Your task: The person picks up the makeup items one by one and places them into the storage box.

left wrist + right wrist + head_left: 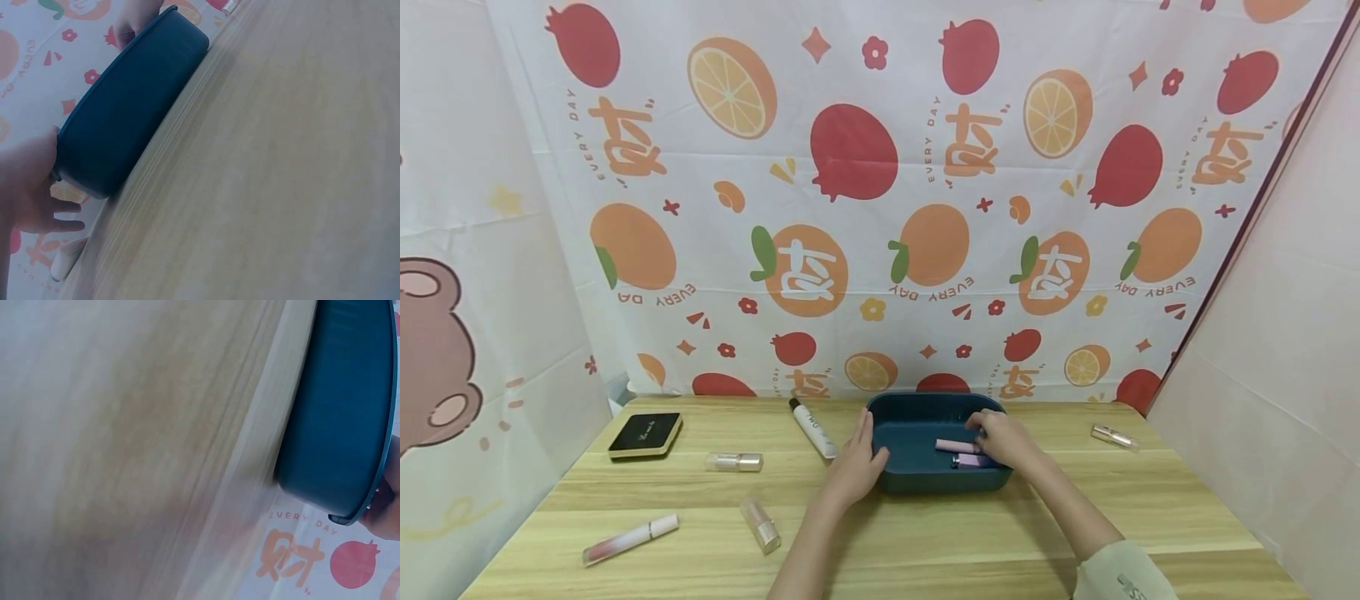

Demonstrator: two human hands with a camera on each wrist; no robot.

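Note:
A dark teal plastic box [925, 483] stands on the wooden table near the patterned cloth. My left hand [855, 468] rests against its left end, fingers extended along the outside; the left wrist view shows that hand [31, 187] at the box's rim. Reaching in over the right end, my right hand [1006, 437] has curled fingers at the right end of a slim pink lip gloss tube [953, 447], seemingly pinching it. A purple tube with a dark end [972, 461] lies beside it, partly under the hand. In the right wrist view the box wall [344, 406] hides most of that hand [382, 512].
Left of the box lie a white tube with black cap [812, 429], two lipsticks [735, 462], a lip gloss with white cap [631, 539] and a black compact [646, 435]. Another lipstick [1114, 437] lies far right. Hanging cloths [865, 250] enclose the table [940, 550].

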